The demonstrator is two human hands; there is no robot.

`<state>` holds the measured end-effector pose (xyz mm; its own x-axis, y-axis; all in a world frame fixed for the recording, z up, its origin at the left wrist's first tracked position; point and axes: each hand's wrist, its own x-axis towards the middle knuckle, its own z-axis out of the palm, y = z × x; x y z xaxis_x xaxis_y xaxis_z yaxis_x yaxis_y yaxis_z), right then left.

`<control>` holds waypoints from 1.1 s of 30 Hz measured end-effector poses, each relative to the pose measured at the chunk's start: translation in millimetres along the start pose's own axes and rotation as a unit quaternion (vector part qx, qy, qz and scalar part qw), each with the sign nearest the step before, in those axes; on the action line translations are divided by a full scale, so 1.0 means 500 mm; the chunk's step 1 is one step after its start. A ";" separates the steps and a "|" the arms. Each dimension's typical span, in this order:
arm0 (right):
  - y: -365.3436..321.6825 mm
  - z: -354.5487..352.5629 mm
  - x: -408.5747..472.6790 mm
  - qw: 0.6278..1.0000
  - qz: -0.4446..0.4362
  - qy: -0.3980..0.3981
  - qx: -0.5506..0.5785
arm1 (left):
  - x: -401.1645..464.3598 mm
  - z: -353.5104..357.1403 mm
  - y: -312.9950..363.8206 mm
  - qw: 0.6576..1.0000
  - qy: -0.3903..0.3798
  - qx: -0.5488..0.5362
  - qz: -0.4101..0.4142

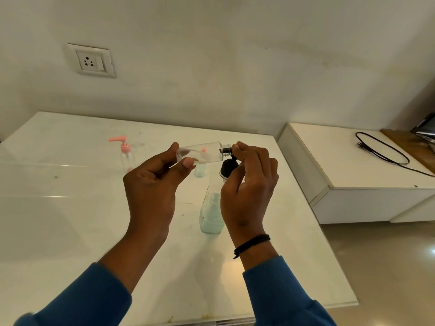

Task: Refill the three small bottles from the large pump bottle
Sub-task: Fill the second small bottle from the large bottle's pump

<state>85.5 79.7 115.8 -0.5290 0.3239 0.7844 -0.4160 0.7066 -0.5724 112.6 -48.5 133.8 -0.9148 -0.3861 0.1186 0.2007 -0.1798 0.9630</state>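
Head view shows the left hand [153, 182] holding a small clear bottle [200, 152] on its side above the white table [70, 208], thumb and fingers curled round its base end. The right hand [249, 184] pinches the dark threaded neck [226, 150], either the cap or the bare thread; I cannot tell which. The bottle looks empty, thin-walled and very light, probably stiff enough for a firm grip yet smooth and likely slippery if soap reaches it, so holding the body low and turning only at the neck seems sound. Below stands the large pump bottle [211, 215], clear with pale green liquid in its lower part and a black pump top. Farther back stand a pink-pumped small bottle [127, 156] and another small bottle [200, 171], partly hidden.
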 end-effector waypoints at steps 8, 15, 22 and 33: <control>-0.006 0.001 0.004 1.000 -0.004 0.002 0.002 | 0.002 -0.001 0.004 1.000 0.002 -0.004 0.004; 0.003 0.006 -0.008 1.000 0.013 -0.006 0.010 | 0.000 0.001 0.007 1.000 0.007 0.000 0.006; 0.002 0.002 -0.005 1.000 0.009 -0.003 0.016 | -0.001 0.003 0.008 1.000 0.008 -0.001 0.013; 0.004 0.004 -0.006 1.000 0.015 0.001 0.026 | 0.000 0.004 0.006 1.000 0.005 -0.004 0.006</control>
<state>84.6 79.0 111.9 -0.5403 0.3458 0.7672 -0.4375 0.6633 -0.6071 112.7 -47.1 137.2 -0.9092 -0.3966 0.1269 0.2139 -0.1832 0.9595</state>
